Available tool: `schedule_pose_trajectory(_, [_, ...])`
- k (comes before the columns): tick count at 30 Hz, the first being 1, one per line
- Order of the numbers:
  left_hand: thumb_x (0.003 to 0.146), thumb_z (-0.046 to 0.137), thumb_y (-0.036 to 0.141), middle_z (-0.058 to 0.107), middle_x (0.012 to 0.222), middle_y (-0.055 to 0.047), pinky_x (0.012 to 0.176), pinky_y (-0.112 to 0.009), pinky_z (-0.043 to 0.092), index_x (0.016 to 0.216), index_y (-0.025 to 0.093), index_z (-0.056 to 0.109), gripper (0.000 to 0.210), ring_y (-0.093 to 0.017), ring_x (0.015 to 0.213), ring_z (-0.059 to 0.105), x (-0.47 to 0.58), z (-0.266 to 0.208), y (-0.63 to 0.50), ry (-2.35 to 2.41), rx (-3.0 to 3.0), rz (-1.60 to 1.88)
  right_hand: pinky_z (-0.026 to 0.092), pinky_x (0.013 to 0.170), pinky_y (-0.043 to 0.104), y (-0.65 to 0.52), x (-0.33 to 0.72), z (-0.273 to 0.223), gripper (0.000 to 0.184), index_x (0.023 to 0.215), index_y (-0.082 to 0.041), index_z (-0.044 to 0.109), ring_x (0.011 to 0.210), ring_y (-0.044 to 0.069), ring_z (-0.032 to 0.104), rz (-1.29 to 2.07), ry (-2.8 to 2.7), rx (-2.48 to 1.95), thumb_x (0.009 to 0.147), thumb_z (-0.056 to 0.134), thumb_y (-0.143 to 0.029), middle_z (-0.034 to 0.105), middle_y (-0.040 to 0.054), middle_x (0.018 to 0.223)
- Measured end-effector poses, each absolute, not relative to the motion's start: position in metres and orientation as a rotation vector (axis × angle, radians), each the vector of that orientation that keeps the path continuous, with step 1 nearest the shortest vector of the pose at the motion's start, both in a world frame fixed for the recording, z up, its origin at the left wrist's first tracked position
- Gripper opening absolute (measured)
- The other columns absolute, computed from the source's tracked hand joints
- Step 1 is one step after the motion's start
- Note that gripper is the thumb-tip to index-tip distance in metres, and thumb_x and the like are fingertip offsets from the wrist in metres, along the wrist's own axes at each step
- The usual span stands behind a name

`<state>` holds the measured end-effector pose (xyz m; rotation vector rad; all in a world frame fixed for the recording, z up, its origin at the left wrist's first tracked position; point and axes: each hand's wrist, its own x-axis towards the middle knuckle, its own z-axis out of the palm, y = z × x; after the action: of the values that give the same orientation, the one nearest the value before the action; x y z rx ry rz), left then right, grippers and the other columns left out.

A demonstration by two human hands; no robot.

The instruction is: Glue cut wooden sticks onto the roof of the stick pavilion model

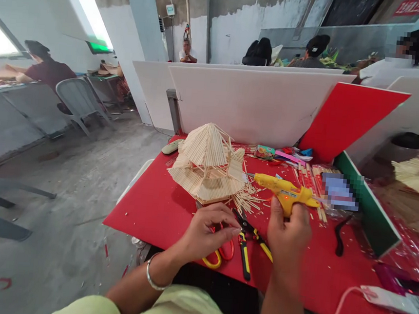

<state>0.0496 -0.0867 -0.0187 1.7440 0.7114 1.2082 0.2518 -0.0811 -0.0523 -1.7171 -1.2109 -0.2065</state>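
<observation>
My right hand (290, 232) grips a yellow hot glue gun (280, 185), its nozzle pointing left toward a pagoda-like model (208, 169) built of pale wooden sticks. A small orange light glows on the gun's body. My left hand (208, 231) is in front of the model, thumb and fingertips drawn together in a pinch; whatever may be between them is too small to make out. Below and beside the left hand lie pliers (245, 255) with yellow-and-black handles and scissors (213, 260) with yellow handle loops, partly covered by the hand. Loose sticks (247, 201) are heaped right of the model.
A red tabletop (145, 215) carries everything. A green board (366, 205) stands at the right, near a phone-like device (339, 191). A white power strip (395, 301) with a cord lies at the front right. White panels (243, 101) rise behind; other people sit beyond.
</observation>
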Motion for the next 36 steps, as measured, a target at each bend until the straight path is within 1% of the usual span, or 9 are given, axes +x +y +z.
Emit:
schedule_pose_trajectory(8, [0.087, 0.073, 0.026, 0.068, 0.080, -0.007, 0.061, -0.021, 0.047, 0.083, 0.016, 0.077, 0.012, -0.012, 0.071, 0.061, 0.018, -0.024, -0.086, 0.776, 1.649, 1.224, 0.048, 0.075, 0.034, -0.062, 0.203, -0.050, 0.028, 0.103, -0.016, 0.064, 0.094, 0.026, 0.066, -0.488, -1.367, -1.619, 0.096, 0.058, -0.042, 0.070, 0.0158, 0.103])
schedule_pose_trajectory(12, [0.088, 0.072, 0.027, 0.066, 0.072, -0.003, 0.054, -0.019, 0.045, 0.087, 0.017, 0.075, 0.011, -0.008, 0.058, 0.056, -0.001, -0.031, -0.085, 0.865, 1.406, 1.450, 0.052, 0.072, 0.030, -0.067, 0.178, -0.046, 0.015, 0.094, -0.018, 0.063, 0.084, 0.022, 0.067, -0.492, -1.470, -1.383, 0.091, 0.068, -0.032, 0.070, 0.0101, 0.087])
schedule_pose_trajectory(15, [0.087, 0.073, 0.029, 0.062, 0.066, 0.001, 0.046, -0.017, 0.039, 0.093, 0.018, 0.075, 0.012, -0.006, 0.050, 0.050, -0.014, -0.037, -0.082, 0.929, 1.139, 1.675, 0.052, 0.069, 0.029, -0.076, 0.169, -0.046, 0.013, 0.096, -0.019, 0.063, 0.077, 0.020, 0.067, -0.502, -1.564, -1.244, 0.089, 0.071, -0.027, 0.069, 0.0070, 0.081])
schedule_pose_trajectory(19, [0.086, 0.075, 0.032, 0.060, 0.064, 0.002, 0.046, -0.017, 0.039, 0.095, 0.018, 0.074, 0.016, -0.006, 0.051, 0.050, -0.026, -0.042, -0.076, 0.971, 0.996, 1.733, 0.051, 0.066, 0.030, -0.085, 0.169, -0.051, 0.020, 0.097, -0.018, 0.064, 0.071, 0.020, 0.067, -0.511, -1.513, -1.375, 0.089, 0.070, -0.035, 0.070, 0.0077, 0.080])
schedule_pose_trajectory(23, [0.085, 0.075, 0.032, 0.061, 0.064, 0.002, 0.047, -0.017, 0.039, 0.093, 0.017, 0.075, 0.016, -0.005, 0.051, 0.050, -0.027, -0.045, -0.075, 0.936, 1.009, 1.680, 0.049, 0.066, 0.031, -0.091, 0.180, -0.049, 0.032, 0.098, -0.017, 0.065, 0.074, 0.023, 0.069, -0.399, -1.453, -1.581, 0.093, 0.062, -0.048, 0.072, 0.0104, 0.082])
schedule_pose_trajectory(27, [0.086, 0.075, 0.030, 0.062, 0.065, 0.001, 0.049, -0.018, 0.042, 0.093, 0.018, 0.075, 0.015, -0.007, 0.054, 0.052, -0.028, -0.049, -0.080, 0.906, 1.062, 1.632, 0.044, 0.063, 0.030, -0.100, 0.207, -0.038, 0.047, 0.093, -0.016, 0.065, 0.069, 0.022, 0.064, -0.388, -1.237, -1.741, 0.089, 0.058, -0.063, 0.070, 0.0108, 0.079])
schedule_pose_trajectory(29, [0.085, 0.075, 0.030, 0.062, 0.065, 0.001, 0.049, -0.018, 0.041, 0.092, 0.018, 0.075, 0.014, -0.007, 0.054, 0.052, -0.028, -0.051, -0.082, 0.911, 1.085, 1.613, 0.043, 0.065, 0.030, -0.108, 0.227, -0.034, 0.049, 0.092, -0.017, 0.065, 0.071, 0.021, 0.062, -0.378, -1.142, -1.842, 0.089, 0.056, -0.065, 0.070, 0.0101, 0.081])
schedule_pose_trajectory(32, [0.085, 0.076, 0.030, 0.059, 0.063, 0.002, 0.047, -0.019, 0.039, 0.083, 0.017, 0.072, 0.013, -0.007, 0.052, 0.049, -0.025, -0.054, -0.085, 0.923, 1.127, 1.562, 0.039, 0.066, 0.029, -0.123, 0.258, -0.039, 0.048, 0.085, -0.020, 0.063, 0.072, 0.020, 0.058, -0.277, -1.135, -1.993, 0.088, 0.054, -0.067, 0.067, 0.0068, 0.079])
schedule_pose_trajectory(36, [0.087, 0.073, 0.031, 0.055, 0.060, 0.002, 0.054, -0.021, 0.040, 0.063, 0.016, 0.059, 0.032, -0.008, 0.055, 0.048, -0.008, -0.065, -0.085, 0.906, 1.273, 1.423, 0.037, 0.065, 0.027, -0.139, 0.292, -0.072, 0.048, 0.084, -0.021, 0.064, 0.070, 0.018, 0.056, 0.008, -1.100, -2.206, 0.090, 0.049, -0.066, 0.066, 0.0038, 0.073])
